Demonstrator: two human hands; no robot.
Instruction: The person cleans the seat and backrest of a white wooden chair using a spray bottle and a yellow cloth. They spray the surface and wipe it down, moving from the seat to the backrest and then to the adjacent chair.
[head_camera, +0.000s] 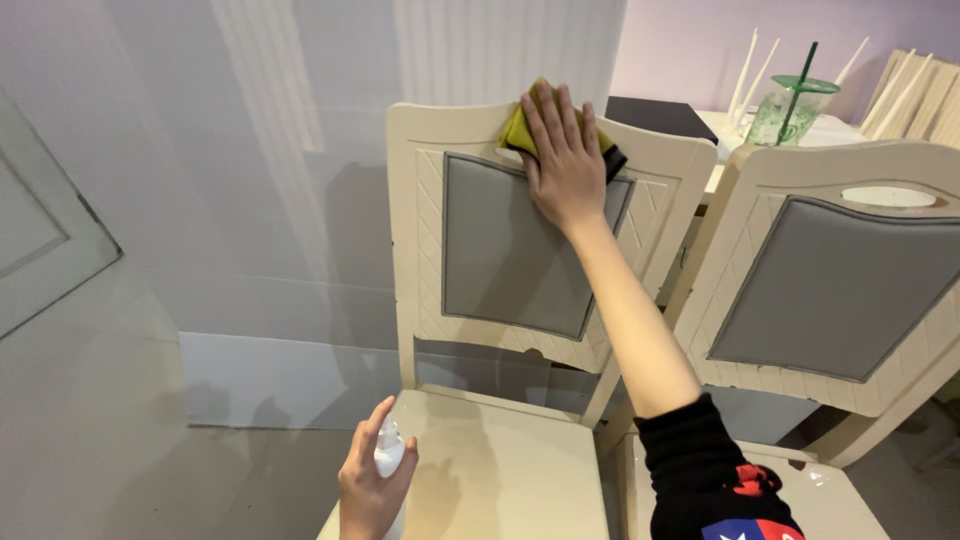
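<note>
Nearest the camera, at the bottom edge, the left hand is wrapped around a small white spray bottle. The fingers curl closed about its body from the left while the thumb rides up beside the head, so the bottle sits inside the fist with only its top showing above it. Its long axis runs roughly upright, tilted a little to the right. Which way the nozzle faces cannot be told from here. The bottle hovers just over the front left corner of the cream seat.

Further out, the right arm in a black sleeve stretches up and away to the chair back, a cream frame around a grey padded panel. The right hand lies flat and open, fingers spread and pointing upward, pressing a yellow-green cloth against the top rail. The cloth lies under the palm and fingers (a dark edge of it pokes out on the right side), flattened rather than gripped, its longer side running along the rail from left to right.

Beside this chair on the right stands a second, matching chair. Beyond both, a clear plastic cup with a green straw stands on a table.
</note>
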